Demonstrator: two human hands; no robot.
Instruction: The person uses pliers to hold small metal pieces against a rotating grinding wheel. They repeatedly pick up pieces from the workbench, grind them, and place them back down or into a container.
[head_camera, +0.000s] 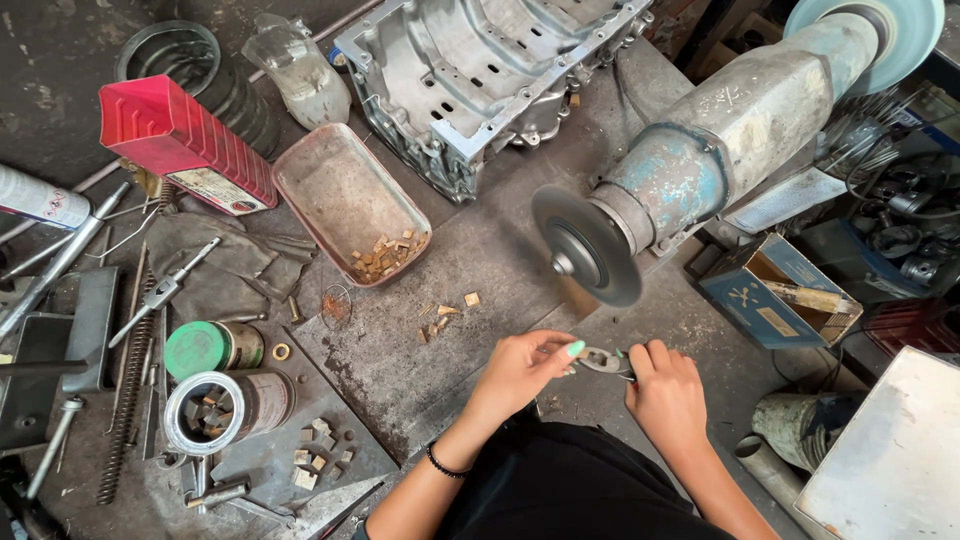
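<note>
The right hand (668, 395) is closed around the handles of a pair of pliers (603, 361), and the left hand (520, 370) pinches at the nose of the pliers with thumb and fingertips. What sits between the jaws is too small to tell; it may be one of the little brass-coloured pieces. Both hands meet just below the grey grinding wheel (586, 245) of the bench grinder (740, 130), near it but not touching it.

As far as I can judge, the work is somewhere in the middle. A few small pieces (445, 312) lie loose on the metal bench (480, 260) between the hands and the pink tray (330, 190), and a heap of the same pieces rests in the near corner of this tray. More blocks lie at the lower left (322, 448), and some stand inside the open tin (215, 410). Which group is finished and which is waiting, the picture does not show.

Further out are a green-lidded can (205, 348), a red box (185, 145) and a large aluminium engine casing (480, 70).
</note>
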